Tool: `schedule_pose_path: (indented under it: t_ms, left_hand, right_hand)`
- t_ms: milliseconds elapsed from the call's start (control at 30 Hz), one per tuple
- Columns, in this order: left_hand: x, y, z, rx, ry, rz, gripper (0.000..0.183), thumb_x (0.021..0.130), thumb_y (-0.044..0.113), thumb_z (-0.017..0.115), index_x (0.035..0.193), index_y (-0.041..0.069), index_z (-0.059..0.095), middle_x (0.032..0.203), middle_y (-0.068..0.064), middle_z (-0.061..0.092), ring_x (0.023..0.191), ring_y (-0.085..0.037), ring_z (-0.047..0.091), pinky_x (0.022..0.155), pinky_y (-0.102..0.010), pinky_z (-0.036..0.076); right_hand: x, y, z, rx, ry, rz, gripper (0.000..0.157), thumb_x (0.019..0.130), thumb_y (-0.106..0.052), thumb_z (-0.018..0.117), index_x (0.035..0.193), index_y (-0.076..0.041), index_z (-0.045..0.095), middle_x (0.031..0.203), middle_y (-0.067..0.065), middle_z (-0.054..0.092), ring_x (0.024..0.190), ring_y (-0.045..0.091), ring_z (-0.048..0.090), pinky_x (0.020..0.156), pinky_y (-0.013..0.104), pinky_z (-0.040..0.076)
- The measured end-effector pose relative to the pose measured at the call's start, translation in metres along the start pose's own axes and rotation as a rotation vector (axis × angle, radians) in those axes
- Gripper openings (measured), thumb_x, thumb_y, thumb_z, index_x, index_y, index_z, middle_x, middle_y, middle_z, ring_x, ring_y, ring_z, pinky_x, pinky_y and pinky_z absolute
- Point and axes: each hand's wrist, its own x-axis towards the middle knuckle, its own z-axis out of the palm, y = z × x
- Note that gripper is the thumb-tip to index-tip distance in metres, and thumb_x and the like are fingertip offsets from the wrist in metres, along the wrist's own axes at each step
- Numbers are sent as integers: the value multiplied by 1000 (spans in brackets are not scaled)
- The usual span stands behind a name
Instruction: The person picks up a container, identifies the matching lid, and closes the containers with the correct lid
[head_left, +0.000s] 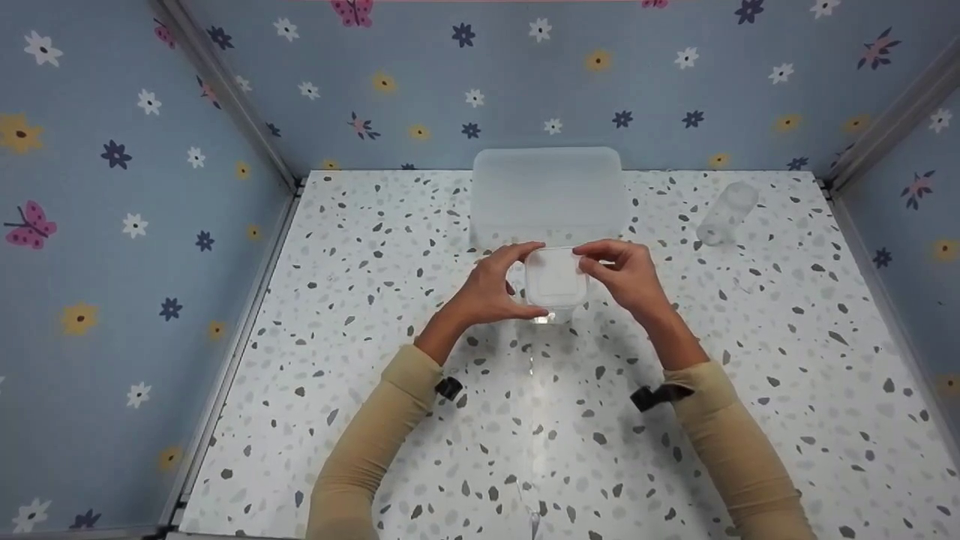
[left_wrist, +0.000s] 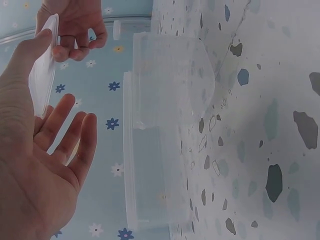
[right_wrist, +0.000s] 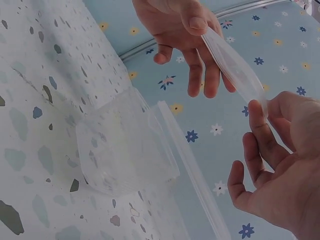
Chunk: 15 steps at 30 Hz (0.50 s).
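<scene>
Between my two hands is a square, translucent white lid (head_left: 556, 276), held above a small clear plastic container (left_wrist: 172, 82). My left hand (head_left: 489, 291) grips the lid's left side, its thumb at the near edge and a finger at the far edge. At the far right corner, my right hand (head_left: 628, 276) pinches the lid between thumb and index finger. Its other fingers (right_wrist: 256, 155) are loosely bent below. In both wrist views the lid (right_wrist: 237, 70) is apart from the container, which stands on the table. From above, the lid hides most of that container.
Behind the hands stands a larger translucent box (head_left: 547, 191), near the back wall. A clear cylindrical bottle (head_left: 727, 214) lies at the back right of the speckled table (head_left: 360, 300). Flower-patterned panels (head_left: 112, 247) enclose the table at the left, back and right.
</scene>
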Motion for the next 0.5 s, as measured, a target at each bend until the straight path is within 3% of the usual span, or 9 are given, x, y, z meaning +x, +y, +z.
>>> schedule_pose_path:
  t_ms: [200,333,500]
  left_hand:
    - [-1,1,-4,-18,13,30,101,83,32,102,168,14,52,155,-16,63,138,-32,63,88,-49,69]
    - [-1,1,-7,-29,25,25,100,83,31,102,168,14,52,156,-16,62,139,-31,62,86,-44,68]
    - [-1,0,-10,-25,35,22,101,83,29,103,168,12,51,158,-16,61,139,-31,62,86,-45,68]
  right_hand:
    - [0,-1,-2,65,-46,-44,37,108,0,72,144,7,70,110,-12,76,95,5,74,87,21,61]
    - [0,-2,-9,4,-97,-48,49,107,-1,72,155,0,64,118,-5,74,108,9,71,91,24,58]
    - [1,-5,-21,-171,-230,-100,81,95,-5,86,168,-12,52,142,17,68,133,30,63,107,51,53]
